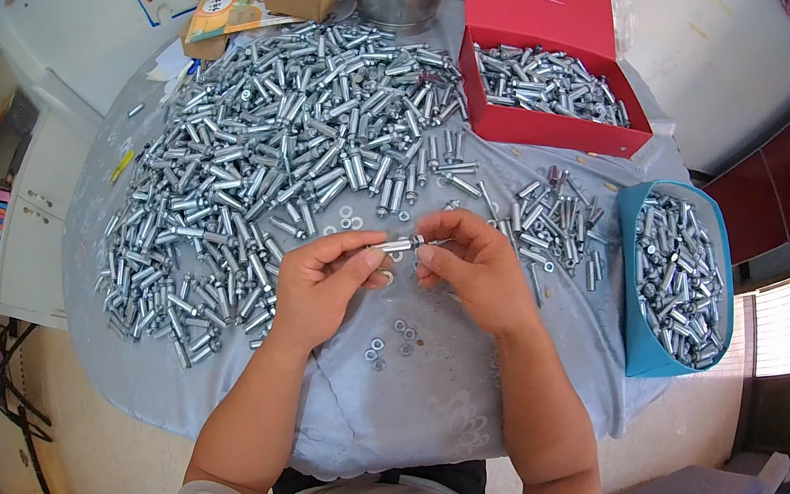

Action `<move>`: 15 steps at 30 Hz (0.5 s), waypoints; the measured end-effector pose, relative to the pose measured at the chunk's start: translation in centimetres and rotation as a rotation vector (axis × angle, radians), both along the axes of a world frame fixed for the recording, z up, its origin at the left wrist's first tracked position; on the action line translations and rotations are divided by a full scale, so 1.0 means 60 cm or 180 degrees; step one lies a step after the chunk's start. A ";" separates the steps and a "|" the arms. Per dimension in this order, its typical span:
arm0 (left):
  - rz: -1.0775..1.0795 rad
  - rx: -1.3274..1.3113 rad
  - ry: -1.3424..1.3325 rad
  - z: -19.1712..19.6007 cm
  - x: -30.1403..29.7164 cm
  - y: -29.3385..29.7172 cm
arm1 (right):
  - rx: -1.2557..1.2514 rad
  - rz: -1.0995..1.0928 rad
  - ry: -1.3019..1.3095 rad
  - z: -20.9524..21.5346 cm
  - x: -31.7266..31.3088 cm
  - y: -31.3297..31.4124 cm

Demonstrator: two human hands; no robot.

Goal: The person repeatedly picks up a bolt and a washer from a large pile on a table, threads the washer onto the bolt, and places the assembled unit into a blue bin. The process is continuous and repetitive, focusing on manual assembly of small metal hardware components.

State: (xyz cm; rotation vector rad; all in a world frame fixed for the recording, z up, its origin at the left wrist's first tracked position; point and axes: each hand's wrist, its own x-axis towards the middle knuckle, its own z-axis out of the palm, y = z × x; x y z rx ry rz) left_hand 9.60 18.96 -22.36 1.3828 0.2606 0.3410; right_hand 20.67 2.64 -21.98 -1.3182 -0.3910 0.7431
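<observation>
Silver metal fills the table point(455, 397): a big heap of bolts point(286, 161) lies on the grey cloth, left of the hands. The left hand point(317, 282) pinches one bolt point(398, 245) by its sleeve between thumb and fingers, holding it level above the cloth. The right hand point(475, 268) pinches the bolt's other end with its fingertips. Loose washers point(392, 343) lie just below (a few scattered). A red box point(543, 126) and a blue bin point(648, 348) hold more bolts
</observation>
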 end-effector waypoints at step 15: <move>0.0035 0.0043 0.0092 -0.001 0.001 -0.006 | 0.0117 -0.0191 0.0882 0.001 0.004 0.000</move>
